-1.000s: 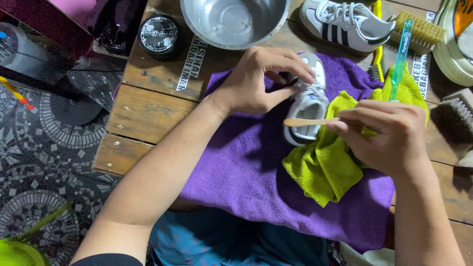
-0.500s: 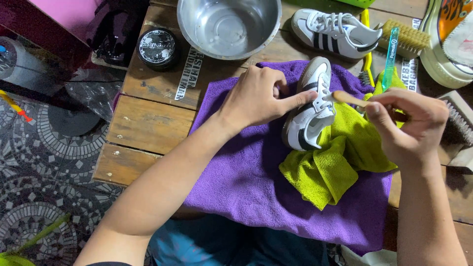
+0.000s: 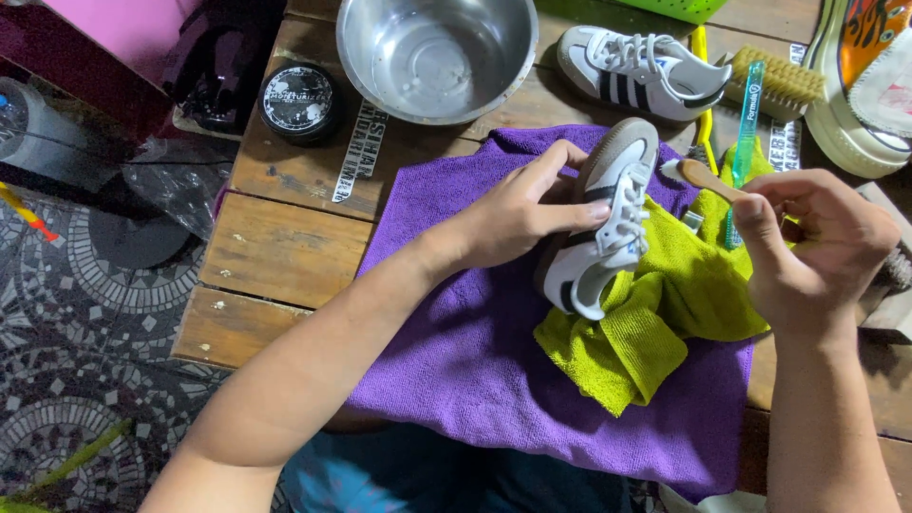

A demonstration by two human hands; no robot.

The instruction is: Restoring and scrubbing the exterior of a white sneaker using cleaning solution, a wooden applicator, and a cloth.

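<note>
While the left hand (image 3: 518, 214) closes its fingers around a small white sneaker (image 3: 600, 233), tilting it on edge over a yellow-green cloth (image 3: 655, 304) and purple towel (image 3: 475, 351), the right hand (image 3: 817, 252) pinches a wooden-handled brush (image 3: 701, 175) beside the toe, seemingly steadying it for scrubbing. Compared with half a second ago, the brush sits slightly farther from the shoe.

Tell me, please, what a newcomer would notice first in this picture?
The left hand tilts a white shoe on its side over a purple towel at the centre. The right hand holds a wooden-handled brush near it, above a green cloth. A steel bowl stands on the table behind.
</note>
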